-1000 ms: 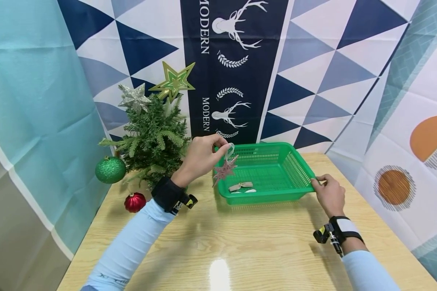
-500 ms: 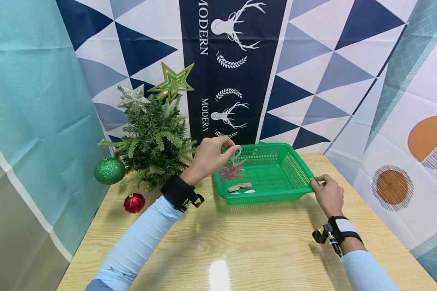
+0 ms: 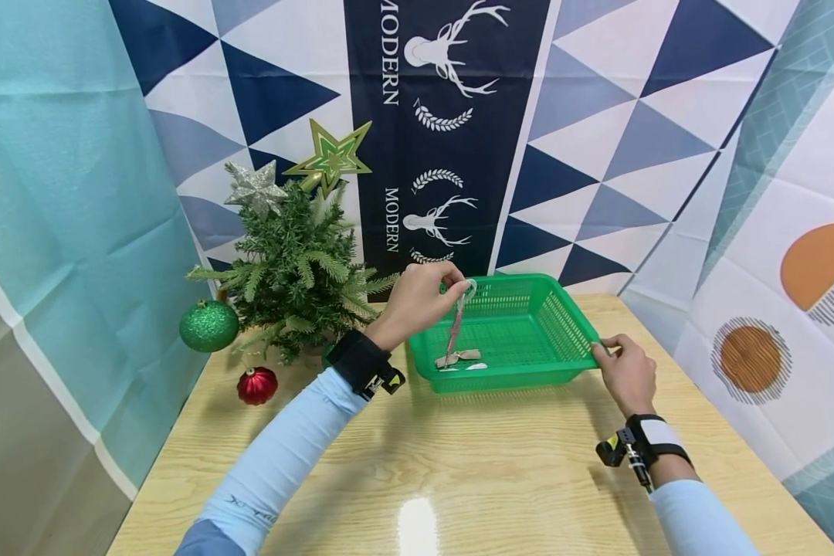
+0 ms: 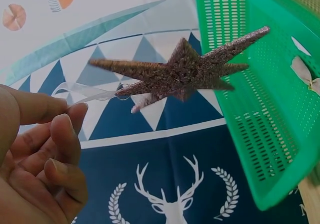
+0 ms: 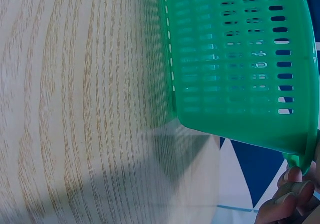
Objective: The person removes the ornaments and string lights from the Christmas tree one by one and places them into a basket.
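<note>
My left hand (image 3: 424, 300) pinches the white ribbon loop (image 4: 90, 92) of a glittery pink star ornament (image 4: 182, 72). The star hangs below the fingertips, over the left part of a green plastic basket (image 3: 507, 378), and shows nearly edge-on in the head view. With my right hand (image 3: 628, 371) I grip the basket's near right corner; in the right wrist view the fingers (image 5: 295, 194) curl at its rim. Inside the basket, by the near left corner, lie a small beige bow (image 3: 467, 354) and a white piece (image 3: 477, 366).
A small Christmas tree (image 3: 295, 262) stands on the left, with a green and gold star (image 3: 333, 154) and a silver star (image 3: 255, 188). A green bauble (image 3: 209, 327) and a red bauble (image 3: 256, 386) hang low on it. Patterned cloth (image 3: 598, 116) hangs behind the wooden table (image 3: 500, 463).
My left hand has moved right, carrying the pink star from the basket's left edge to over its inside. The star has swung round to edge-on. My right hand stays at the basket corner.
</note>
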A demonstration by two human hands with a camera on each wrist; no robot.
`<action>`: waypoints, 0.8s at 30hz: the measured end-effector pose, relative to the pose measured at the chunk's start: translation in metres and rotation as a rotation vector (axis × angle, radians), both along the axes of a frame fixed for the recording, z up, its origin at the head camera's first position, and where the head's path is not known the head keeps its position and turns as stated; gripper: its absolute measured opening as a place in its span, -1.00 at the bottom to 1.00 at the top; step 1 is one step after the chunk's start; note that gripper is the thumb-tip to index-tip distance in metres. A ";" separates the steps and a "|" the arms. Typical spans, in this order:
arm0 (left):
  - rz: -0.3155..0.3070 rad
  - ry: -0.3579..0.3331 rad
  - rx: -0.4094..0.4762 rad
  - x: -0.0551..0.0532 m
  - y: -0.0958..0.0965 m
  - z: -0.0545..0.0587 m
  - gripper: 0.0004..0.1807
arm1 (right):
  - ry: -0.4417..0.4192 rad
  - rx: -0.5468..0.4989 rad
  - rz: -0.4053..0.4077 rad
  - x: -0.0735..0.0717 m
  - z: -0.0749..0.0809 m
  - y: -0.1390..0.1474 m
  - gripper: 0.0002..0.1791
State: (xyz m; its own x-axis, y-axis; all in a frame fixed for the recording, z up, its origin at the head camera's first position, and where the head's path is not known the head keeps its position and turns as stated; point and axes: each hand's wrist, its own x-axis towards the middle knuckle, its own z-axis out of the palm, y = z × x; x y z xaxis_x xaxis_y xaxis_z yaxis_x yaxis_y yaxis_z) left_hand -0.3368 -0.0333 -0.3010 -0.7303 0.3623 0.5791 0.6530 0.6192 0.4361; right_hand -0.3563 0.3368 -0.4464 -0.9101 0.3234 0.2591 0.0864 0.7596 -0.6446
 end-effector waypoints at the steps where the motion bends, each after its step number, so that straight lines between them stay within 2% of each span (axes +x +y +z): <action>1: -0.001 -0.007 0.000 0.000 0.001 0.000 -0.85 | 0.001 0.002 -0.001 0.000 0.000 0.000 -0.54; 13: 0.010 -0.046 -0.024 -0.009 0.014 -0.005 -0.84 | 0.027 0.011 0.007 0.001 -0.001 0.000 -0.55; 24: -0.007 -0.072 -0.032 -0.017 0.025 -0.010 -0.83 | 0.028 0.012 0.000 0.003 -0.001 -0.002 -0.56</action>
State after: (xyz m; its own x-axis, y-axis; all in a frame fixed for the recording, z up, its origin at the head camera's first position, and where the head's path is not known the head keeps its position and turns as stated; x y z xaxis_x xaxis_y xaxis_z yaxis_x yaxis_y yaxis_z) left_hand -0.3538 -0.0078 -0.3108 -0.7669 0.3853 0.5133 0.6252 0.6291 0.4620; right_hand -0.3534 0.3352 -0.4469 -0.9024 0.3202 0.2884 0.0683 0.7671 -0.6378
